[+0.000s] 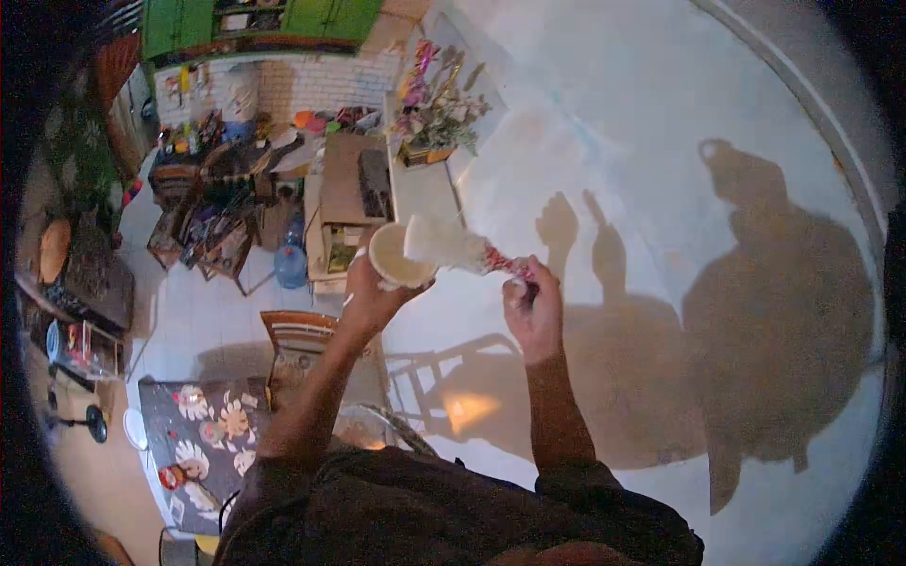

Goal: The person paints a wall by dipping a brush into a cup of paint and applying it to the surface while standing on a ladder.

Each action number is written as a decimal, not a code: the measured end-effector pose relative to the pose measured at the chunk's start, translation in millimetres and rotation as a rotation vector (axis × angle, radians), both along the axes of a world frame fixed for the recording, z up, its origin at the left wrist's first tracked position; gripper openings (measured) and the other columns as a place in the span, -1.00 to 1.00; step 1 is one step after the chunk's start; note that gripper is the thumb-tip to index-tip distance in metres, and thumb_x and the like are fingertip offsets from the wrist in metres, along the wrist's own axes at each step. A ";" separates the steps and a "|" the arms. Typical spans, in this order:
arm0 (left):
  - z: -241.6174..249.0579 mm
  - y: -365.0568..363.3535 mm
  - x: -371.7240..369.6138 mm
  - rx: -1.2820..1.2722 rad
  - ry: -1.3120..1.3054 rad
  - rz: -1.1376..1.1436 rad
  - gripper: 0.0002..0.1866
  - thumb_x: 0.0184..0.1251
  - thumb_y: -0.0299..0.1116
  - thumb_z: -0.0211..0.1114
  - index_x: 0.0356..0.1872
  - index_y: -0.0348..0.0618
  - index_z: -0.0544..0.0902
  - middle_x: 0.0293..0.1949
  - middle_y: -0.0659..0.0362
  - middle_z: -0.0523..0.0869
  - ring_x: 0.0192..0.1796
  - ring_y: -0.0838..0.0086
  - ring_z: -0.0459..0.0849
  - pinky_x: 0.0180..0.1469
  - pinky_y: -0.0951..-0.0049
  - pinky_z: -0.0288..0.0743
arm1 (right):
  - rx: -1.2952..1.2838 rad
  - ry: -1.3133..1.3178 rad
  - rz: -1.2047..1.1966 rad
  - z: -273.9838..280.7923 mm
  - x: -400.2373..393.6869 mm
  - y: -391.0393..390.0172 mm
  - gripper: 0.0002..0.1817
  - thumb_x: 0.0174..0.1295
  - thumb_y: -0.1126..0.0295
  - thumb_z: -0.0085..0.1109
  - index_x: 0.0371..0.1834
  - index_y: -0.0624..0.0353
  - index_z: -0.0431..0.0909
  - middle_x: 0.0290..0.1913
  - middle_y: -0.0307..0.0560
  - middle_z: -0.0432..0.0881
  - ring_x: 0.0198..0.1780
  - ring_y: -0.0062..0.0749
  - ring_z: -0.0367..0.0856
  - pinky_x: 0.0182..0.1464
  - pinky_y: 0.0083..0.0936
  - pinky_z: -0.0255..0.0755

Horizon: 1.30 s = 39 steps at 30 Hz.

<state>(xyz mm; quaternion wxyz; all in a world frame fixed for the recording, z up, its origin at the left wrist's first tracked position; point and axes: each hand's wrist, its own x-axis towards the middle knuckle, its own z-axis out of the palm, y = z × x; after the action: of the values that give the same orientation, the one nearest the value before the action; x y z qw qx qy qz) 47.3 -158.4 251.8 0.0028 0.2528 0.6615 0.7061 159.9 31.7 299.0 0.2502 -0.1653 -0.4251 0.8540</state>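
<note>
My left hand [376, 300] is wrapped round a pale yellowish cup [388, 258], its open mouth facing me. White smears show on the fingers of this hand. In my right hand [533, 311], the fingers close on the red-and-white speckled handle of a wide paintbrush [448, 243]. The brush points left, its broad whitish end at the cup's rim and overlapping the opening in this view. Both hands are raised in front of me, with the white wall [604, 123] to their right.
Shadows of my arms and other shapes fall on the wall. A flower arrangement [439, 127] stands on a cabinet ahead. A wooden chair [300, 330] and a dark patterned table [212, 424] are at lower left. A blue water jug [291, 266] sits near a cluttered counter.
</note>
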 end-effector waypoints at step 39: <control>-1.6 -5.4 -80.7 0.131 0.093 -0.094 -0.27 -0.26 -0.35 0.56 0.01 -0.25 0.35 -0.14 0.04 0.56 -0.06 0.29 0.59 -0.02 0.37 0.46 | -0.163 0.134 0.110 22.6 -57.9 -24.7 -0.73 0.30 0.27 -0.04 -0.35 0.26 0.53 -0.59 -0.14 0.55 -0.71 -0.50 0.36 -0.77 -0.74 0.18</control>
<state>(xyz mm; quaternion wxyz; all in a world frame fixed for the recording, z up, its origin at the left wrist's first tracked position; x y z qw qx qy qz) -33.4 -163.8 250.2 -0.0111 0.3157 0.6007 0.7344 102.0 7.0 321.6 0.2164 -0.1040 -0.3451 0.9073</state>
